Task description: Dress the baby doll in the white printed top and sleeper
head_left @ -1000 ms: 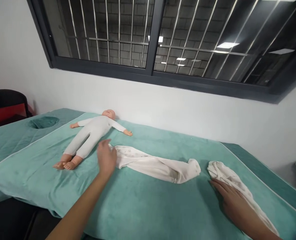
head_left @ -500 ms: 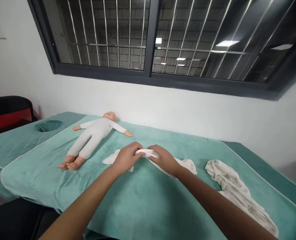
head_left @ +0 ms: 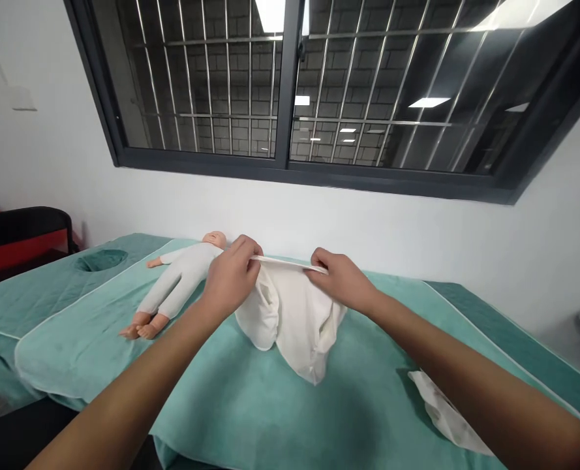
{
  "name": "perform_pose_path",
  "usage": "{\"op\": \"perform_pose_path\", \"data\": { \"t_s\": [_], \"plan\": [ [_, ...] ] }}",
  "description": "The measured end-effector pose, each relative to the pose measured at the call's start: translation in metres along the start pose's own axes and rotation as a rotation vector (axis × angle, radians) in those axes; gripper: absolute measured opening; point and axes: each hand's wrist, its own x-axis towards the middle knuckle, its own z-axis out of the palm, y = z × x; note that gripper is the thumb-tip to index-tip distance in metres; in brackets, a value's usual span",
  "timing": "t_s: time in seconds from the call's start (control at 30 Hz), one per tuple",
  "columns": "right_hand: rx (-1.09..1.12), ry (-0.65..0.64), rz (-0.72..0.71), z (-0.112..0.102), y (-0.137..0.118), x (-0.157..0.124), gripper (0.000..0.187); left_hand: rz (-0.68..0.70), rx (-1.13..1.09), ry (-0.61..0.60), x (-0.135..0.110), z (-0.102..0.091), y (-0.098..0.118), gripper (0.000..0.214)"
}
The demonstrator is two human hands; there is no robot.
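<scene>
Between my two hands hangs a white baby garment (head_left: 297,307), its top edge stretched straight and two loose parts dangling above the bed. My left hand (head_left: 231,275) is closed on the left end of that edge, thumb against fingers. The right end is pinched in my right hand (head_left: 341,277). A baby doll (head_left: 188,271) in a pale grey-white suit lies on its back to the left, its far arm hidden behind my left hand. Another white patterned cloth (head_left: 449,414) lies crumpled at the right, partly covered by my right forearm.
A green sheet (head_left: 265,424) covers the massage bed, which has a face hole (head_left: 101,260) at its left end. Behind it stand a white wall (head_left: 172,202) and a barred window (head_left: 282,150). A red and black chair (head_left: 25,245) is at far left.
Both hands have risen and spread apart, lifting the white baby garment from the bed so it hangs open. The view has tilted slightly upward.
</scene>
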Motion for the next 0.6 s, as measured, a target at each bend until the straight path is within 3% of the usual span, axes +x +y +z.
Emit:
{"op": "perform_pose_path", "data": {
  "t_s": [0.1, 0.23, 0.33, 0.47, 0.6],
  "plan": [
    [-0.28, 0.09, 0.08, -0.014, 0.006, -0.003, 0.008, -0.012, 0.285, 0.016, 0.003, -0.012, 0.002, 0.025],
    [-0.382, 0.0, 0.227, -0.023, 0.025, -0.01, 0.006, -0.142, 0.459, -0.11, 0.004, -0.018, -0.007, 0.038],
    [-0.426, -0.037, 0.255, -0.02, 0.034, -0.024, 0.007, -0.222, 0.513, -0.168, -0.002, -0.016, -0.012, 0.036],
    [-0.32, -0.048, 0.199, -0.019, 0.037, -0.045, 0.02, -0.298, 0.476, -0.162, -0.011, -0.016, -0.019, 0.022],
    [-0.02, 0.0, 0.233, -0.027, 0.038, -0.057, 0.026, -0.451, 0.409, -0.192, -0.014, -0.022, -0.027, 0.028]
  ]
}}
